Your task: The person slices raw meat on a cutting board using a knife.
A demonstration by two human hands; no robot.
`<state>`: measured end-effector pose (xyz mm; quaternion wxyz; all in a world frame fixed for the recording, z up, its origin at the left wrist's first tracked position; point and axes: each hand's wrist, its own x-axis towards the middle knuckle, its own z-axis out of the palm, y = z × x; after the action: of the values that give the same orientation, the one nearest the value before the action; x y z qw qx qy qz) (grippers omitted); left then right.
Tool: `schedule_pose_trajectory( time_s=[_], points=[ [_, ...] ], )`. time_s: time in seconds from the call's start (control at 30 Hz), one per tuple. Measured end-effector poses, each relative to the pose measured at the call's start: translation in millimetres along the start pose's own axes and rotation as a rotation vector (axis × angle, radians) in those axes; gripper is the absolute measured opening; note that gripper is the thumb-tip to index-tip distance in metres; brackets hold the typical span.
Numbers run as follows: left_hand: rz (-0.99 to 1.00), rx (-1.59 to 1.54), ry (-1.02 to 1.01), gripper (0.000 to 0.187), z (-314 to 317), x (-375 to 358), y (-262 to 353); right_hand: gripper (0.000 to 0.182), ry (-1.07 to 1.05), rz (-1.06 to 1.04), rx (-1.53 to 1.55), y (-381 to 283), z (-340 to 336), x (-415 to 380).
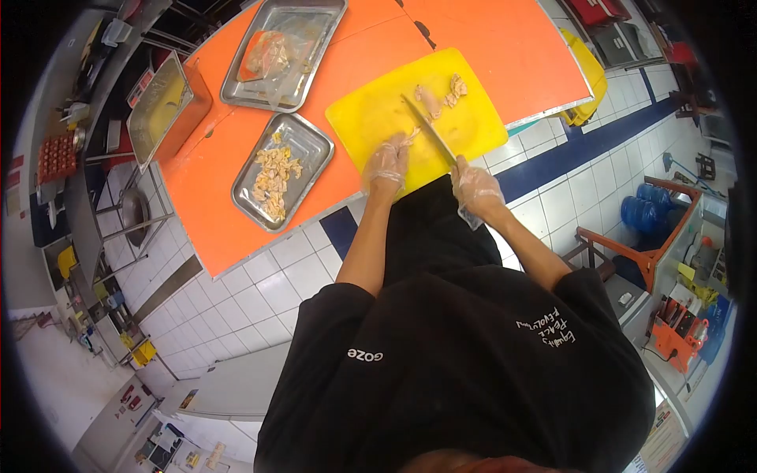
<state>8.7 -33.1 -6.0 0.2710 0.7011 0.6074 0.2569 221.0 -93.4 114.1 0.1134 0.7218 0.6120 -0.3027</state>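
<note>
My right hand, in a clear plastic glove, is closed round the handle of a knife. The blade lies slantwise over a yellow cutting board. Also gloved, my left hand rests at the board's near edge, its fingers closed on a pale strip of meat left of the blade. Beyond the knife, more pieces of meat lie on the board. A small metal tray to the left holds chopped meat.
A larger metal tray with a plastic bag stands farther back on the orange table. At the table's left is a deep metal container. The table's near edge runs just in front of my body.
</note>
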Motion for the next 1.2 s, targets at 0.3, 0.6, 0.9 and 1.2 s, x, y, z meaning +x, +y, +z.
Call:
schedule_pose_trajectory(
  time_s=[0.3,0.6,0.9,1.2],
  points=[
    [0.191,0.203,-0.1,0.038,8,0,-6,0.037,-0.079,-0.009,0.027,-15,18,43],
    [-0.306,0.119,-0.164,0.034,-60,-23,32,0.032,0.063,-0.162,0.003,-24,2,27],
    [-0.209,0.102,-0.075,0.022,-15,-29,-15,0.026,-0.15,-0.146,-0.068,-40,42,27],
    [-0.324,0.119,-0.244,0.024,-43,-20,8,0.03,-0.012,-0.317,0.013,-101,31,99]
  ],
)
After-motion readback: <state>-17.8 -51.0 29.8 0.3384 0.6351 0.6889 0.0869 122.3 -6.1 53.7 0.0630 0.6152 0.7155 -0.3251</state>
